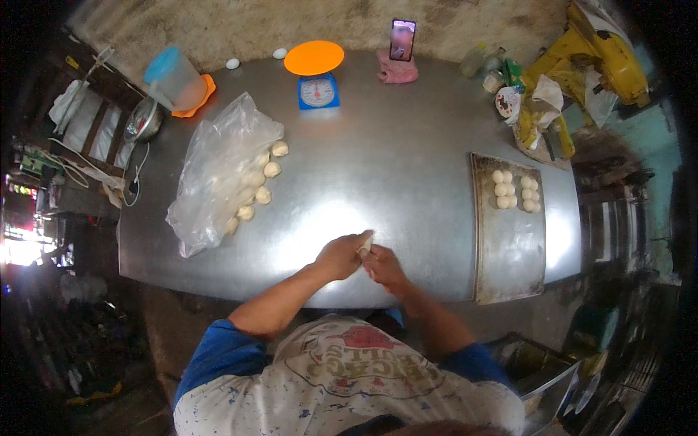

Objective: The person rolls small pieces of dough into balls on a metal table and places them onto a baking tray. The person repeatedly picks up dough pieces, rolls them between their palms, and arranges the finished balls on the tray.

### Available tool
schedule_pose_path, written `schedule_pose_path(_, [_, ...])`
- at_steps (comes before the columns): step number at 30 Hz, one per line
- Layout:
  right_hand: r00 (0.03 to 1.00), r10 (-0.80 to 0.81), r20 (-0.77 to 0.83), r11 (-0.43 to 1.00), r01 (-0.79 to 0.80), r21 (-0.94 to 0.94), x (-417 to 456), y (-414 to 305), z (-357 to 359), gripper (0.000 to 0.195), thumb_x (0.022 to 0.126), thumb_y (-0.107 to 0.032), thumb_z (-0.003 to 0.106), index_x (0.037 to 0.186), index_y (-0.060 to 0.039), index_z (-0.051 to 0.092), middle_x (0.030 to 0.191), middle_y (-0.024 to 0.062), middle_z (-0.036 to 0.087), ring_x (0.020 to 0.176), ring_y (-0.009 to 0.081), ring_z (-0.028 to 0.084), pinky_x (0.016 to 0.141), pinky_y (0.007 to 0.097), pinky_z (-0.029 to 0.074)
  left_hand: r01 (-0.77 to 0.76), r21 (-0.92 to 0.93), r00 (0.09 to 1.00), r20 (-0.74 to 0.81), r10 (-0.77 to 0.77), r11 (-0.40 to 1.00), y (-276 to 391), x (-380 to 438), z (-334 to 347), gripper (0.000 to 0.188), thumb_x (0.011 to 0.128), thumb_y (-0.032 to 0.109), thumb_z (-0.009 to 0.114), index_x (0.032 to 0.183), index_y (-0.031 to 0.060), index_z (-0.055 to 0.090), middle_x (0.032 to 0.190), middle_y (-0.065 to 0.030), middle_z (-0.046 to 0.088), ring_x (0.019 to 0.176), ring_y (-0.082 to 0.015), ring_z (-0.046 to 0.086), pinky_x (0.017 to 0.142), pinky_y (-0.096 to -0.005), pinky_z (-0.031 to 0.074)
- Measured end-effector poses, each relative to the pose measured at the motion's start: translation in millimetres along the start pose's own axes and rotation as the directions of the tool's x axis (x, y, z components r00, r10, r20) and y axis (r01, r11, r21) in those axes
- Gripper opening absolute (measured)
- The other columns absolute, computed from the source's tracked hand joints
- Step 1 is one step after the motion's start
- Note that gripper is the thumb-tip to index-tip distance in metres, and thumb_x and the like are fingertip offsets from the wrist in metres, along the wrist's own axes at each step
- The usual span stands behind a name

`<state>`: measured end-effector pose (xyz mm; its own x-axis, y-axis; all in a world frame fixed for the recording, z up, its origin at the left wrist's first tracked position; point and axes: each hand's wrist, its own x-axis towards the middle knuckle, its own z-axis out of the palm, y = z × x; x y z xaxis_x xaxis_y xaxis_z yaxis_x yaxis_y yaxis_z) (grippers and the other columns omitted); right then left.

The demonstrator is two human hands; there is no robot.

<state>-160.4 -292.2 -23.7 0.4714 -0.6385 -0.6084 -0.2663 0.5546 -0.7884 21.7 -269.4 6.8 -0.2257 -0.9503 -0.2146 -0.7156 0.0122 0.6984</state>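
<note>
Both my hands meet over the front of the metal table (381,163). Between them is a small piece of pale dough (366,246), mostly hidden by the fingers. My left hand (342,256) is closed around its left side, and the fingers of my right hand (383,264) pinch it from the right. To the left, a clear plastic sheet (218,163) covers many dough balls, with several uncovered along its right edge, such as one dough ball (263,195). On the right, a worn metal baking tray (491,256) carries small smooth dough balls (502,189) in two clusters.
Along the back stand a blue kitchen scale (318,94) with an orange pan (314,58), two eggs, and a phone (402,40) propped on a pink cloth (397,68). A lidded plastic pitcher (173,82) and metal bowl (144,120) are back left; yellow machinery (616,65) and jars, back right.
</note>
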Motion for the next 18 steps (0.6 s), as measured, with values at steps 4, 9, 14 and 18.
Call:
schedule_pose_path(4, [0.878, -0.385, -0.285, 0.913, 0.407, 0.022, 8, 23, 20, 0.029, 0.103, -0.035, 0.068, 0.093, -0.0072, 0.069, 0.069, -0.0048, 0.058, 0.056, 0.0059, 0.049, 0.050, 0.0266, 0.041, 0.139, -0.101, 0.990, -0.008, -0.140, 0.985, 16, -4, -9, 0.047, 0.098, 0.022, 0.063, 0.140, 0.0037, 0.057, 0.100, -0.0223, 0.072, 0.094, -0.0401, 0.070, 0.085, -0.0485, 0.055])
schedule_pose_path(9, [0.626, -0.709, -0.324, 0.657, 0.420, -0.626, 4, -10, 10, 0.028, 0.099, -0.032, 0.071, 0.093, -0.0055, 0.070, 0.074, 0.0082, 0.069, 0.062, 0.0210, 0.064, 0.059, 0.0356, 0.052, 0.110, -0.210, 0.992, 0.080, -0.095, 0.972, 2, -1, -8, 0.026, 0.098, 0.018, 0.064, 0.119, 0.0035, 0.069, 0.100, -0.0203, 0.072, 0.090, -0.0321, 0.071, 0.082, -0.0420, 0.057])
schedule_pose_path(14, [0.622, -0.490, -0.611, 0.837, 0.139, -0.530, 27, -52, -37, 0.026, 0.092, -0.028, 0.076, 0.086, -0.0054, 0.065, 0.077, 0.0143, 0.070, 0.066, 0.0310, 0.068, 0.062, 0.0406, 0.054, -0.082, -0.524, 0.947, 0.225, 0.230, 0.848, 69, -25, -40, 0.029, 0.098, 0.032, 0.065, 0.093, 0.0037, 0.069, 0.081, -0.0110, 0.068, 0.083, -0.0265, 0.067, 0.081, -0.0369, 0.053])
schedule_pose_path(18, [0.643, -0.745, -0.181, 0.472, 0.316, -0.823, 23, -58, -28, 0.028, 0.090, -0.034, 0.078, 0.084, -0.0085, 0.067, 0.084, 0.0103, 0.069, 0.077, 0.0301, 0.070, 0.063, 0.0423, 0.055, 0.284, -0.352, 0.936, -0.102, -0.338, 0.892, 48, -6, -42, 0.048, 0.091, 0.049, 0.078, 0.106, 0.0041, 0.068, 0.102, -0.0158, 0.074, 0.096, -0.0285, 0.071, 0.086, -0.0400, 0.055])
